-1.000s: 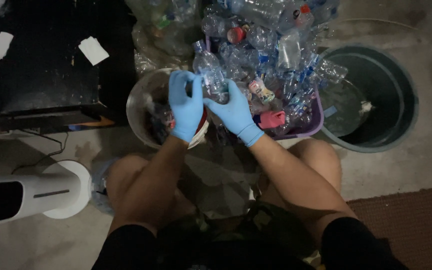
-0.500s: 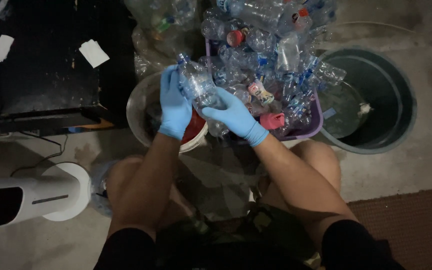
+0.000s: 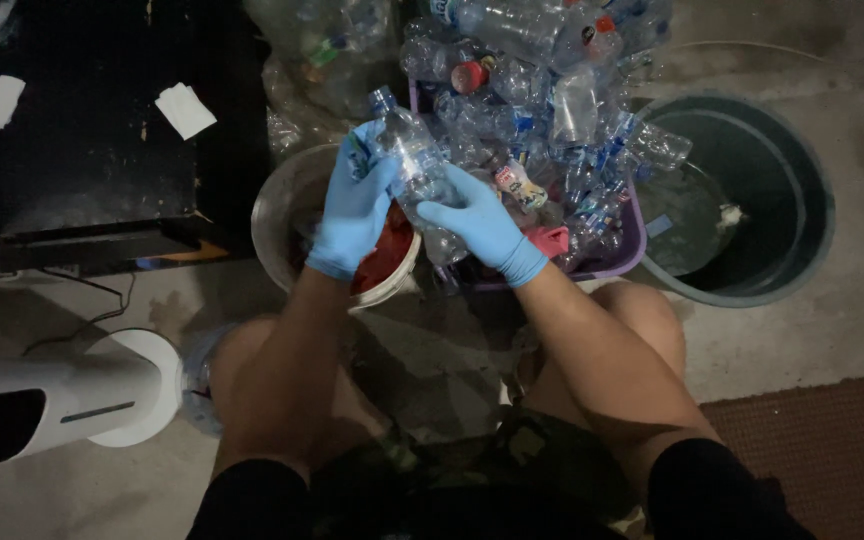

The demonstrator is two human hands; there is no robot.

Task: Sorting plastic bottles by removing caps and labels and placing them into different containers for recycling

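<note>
Floor: bare concrete, dim light, the person crouching over it with knees spread; a brown mat [image 3: 812, 450] lies at the near right corner.
Near left: a white fan base [image 3: 102, 390] stands on the floor, just beside the left knee.
Left hand: the left hand [image 3: 357, 205], blue-gloved, is wrapped round the upper side of a clear plastic bottle [image 3: 414, 170], fingers closed on it.
Right hand: the right hand [image 3: 482, 225], also blue-gloved, is clamped on the bottle's lower part from the other side.
Bottle: held tilted, neck pointing up and away, above the rim of a pale bucket [image 3: 282, 215] with red inside.
Beyond: a purple basin [image 3: 627, 250] heaped with crushed clear bottles, and a round dark tub [image 3: 752, 190] to its right holding water.
Far left: a black cabinet [image 3: 82, 140] with white paper scraps on top.
Risk: my read is that the thin, slick plastic could slip from gloved fingers and fall into the bucket; the overfull heap looks ready to spill if nudged.
</note>
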